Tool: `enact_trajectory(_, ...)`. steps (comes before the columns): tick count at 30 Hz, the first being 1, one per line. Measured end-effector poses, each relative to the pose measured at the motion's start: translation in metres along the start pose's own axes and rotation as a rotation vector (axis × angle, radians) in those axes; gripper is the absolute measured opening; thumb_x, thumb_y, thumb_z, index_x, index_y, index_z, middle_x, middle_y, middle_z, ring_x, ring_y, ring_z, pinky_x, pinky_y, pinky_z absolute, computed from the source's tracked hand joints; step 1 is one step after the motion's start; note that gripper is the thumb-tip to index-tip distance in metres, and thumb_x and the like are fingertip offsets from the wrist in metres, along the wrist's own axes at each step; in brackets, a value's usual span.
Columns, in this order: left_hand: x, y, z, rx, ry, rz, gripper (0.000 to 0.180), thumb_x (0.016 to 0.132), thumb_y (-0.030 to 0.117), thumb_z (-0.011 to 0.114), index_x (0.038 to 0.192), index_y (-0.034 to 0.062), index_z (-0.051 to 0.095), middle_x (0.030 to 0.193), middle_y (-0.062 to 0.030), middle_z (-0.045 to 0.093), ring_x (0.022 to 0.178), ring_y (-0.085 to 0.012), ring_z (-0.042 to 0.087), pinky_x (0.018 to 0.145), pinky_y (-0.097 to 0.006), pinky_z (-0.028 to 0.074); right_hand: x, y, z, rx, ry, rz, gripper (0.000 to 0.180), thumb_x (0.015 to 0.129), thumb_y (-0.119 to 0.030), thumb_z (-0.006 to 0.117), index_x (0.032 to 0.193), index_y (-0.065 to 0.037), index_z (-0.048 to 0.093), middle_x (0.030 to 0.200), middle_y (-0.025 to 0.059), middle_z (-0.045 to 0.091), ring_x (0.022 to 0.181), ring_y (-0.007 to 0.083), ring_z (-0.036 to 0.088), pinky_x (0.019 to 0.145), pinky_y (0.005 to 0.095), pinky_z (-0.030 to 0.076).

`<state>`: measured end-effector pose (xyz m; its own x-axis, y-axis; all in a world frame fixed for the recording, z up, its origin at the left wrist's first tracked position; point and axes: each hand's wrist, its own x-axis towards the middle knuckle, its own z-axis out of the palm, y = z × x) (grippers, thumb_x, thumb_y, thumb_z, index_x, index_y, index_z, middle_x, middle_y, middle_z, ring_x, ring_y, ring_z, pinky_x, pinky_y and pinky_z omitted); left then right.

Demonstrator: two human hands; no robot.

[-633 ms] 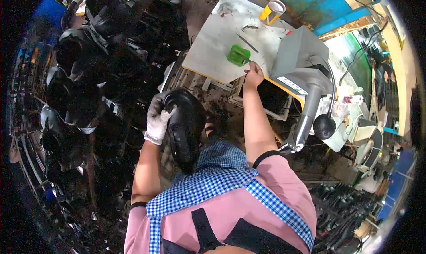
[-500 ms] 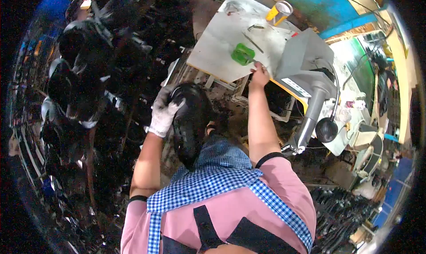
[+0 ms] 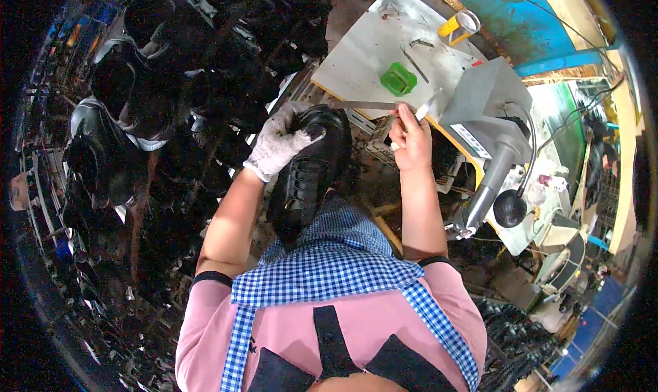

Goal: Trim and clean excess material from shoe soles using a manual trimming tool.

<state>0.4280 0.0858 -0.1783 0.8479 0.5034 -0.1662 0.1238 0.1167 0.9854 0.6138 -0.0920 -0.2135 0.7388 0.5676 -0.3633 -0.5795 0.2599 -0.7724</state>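
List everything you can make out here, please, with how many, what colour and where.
Held shoe: one, black, in left hand
Thin flat strip: one, grey, at right fingertips
Table: one, pale grey, top centre
Dish: one, green, on table
Slim tool: one, dark, right of dish
Can: one, yellow and white, far edge
Machine: one, grey, right of table
Other shoes: many, mostly black, left side
Wall panel: blue, upper right
Apron: one, blue-white check, on person
Left hand: one, whitish glove, on shoe
Right hand: one, bare, below dish
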Motion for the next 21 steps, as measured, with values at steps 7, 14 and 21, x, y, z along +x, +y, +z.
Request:
enact_trajectory(7,-0.004,0.0,-0.003,0.109,0.021,0.048,0.038,0.078,0.017,0.073,0.109,0.0013,0.058,0.1,-0.0049,0.062,0.093,-0.0125,0.055,0.087,-0.027,0.044,-0.011,0.002,0.014,-0.203,-0.038,-0.143,0.015,0.089,-0.017,0.063,0.095,-0.003,0.063,0.083,0.0064,0.064,0.047,0.0045,0.04,0.041,0.0185,0.025)
enact_trajectory(14,-0.005,0.003,-0.006,0.098,0.04,-0.008,0.035,0.079,0.017,0.072,0.108,0.0017,0.059,0.101,-0.0048,0.062,0.094,-0.0128,0.055,0.088,-0.027,0.044,0.008,0.0,-0.009,-0.07,0.068,-0.279,0.015,0.089,-0.018,0.062,0.094,-0.004,0.063,0.085,0.0057,0.064,0.047,0.0053,0.042,0.039,0.02,0.025)
enact_trajectory(21,-0.006,0.001,-0.006,0.11,0.043,-0.019,0.042,0.079,0.018,0.073,0.113,0.0012,0.056,0.105,-0.0057,0.061,0.098,-0.014,0.055,0.09,-0.028,0.043,0.107,0.033,-0.09,-0.263,0.58,-0.386,0.021,0.089,-0.02,0.063,0.096,0.0,0.063,0.088,0.0074,0.067,0.053,0.0116,0.055,0.046,0.0239,0.041)
